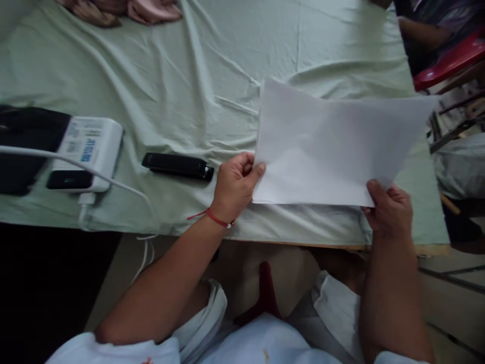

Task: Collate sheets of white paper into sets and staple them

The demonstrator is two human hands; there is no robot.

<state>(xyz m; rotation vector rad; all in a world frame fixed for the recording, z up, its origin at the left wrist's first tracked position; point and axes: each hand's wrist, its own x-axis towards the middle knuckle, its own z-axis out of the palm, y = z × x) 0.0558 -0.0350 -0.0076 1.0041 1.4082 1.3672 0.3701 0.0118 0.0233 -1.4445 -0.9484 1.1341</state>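
Observation:
White sheets of paper [322, 146], stacked and blank on top, are held a little above the table by both hands. My left hand [237, 182] pinches their left edge, thumb on top and fingers curled beneath. At the lower right corner, my right hand [390, 207] grips them with the thumb over the top. The right part of the sheets bends upward. A black stapler [178, 167] lies on the cloth just left of my left hand, apart from it. How many sheets there are, I cannot tell.
A pale green cloth [159, 91] covers the table. On the left are a white power bank [91, 146] with a cable and a black pouch [30, 136]. Bunched pinkish fabric [151, 10] lies at the back. Another person's arm [424, 35] and a red chair [450, 63] are at the right.

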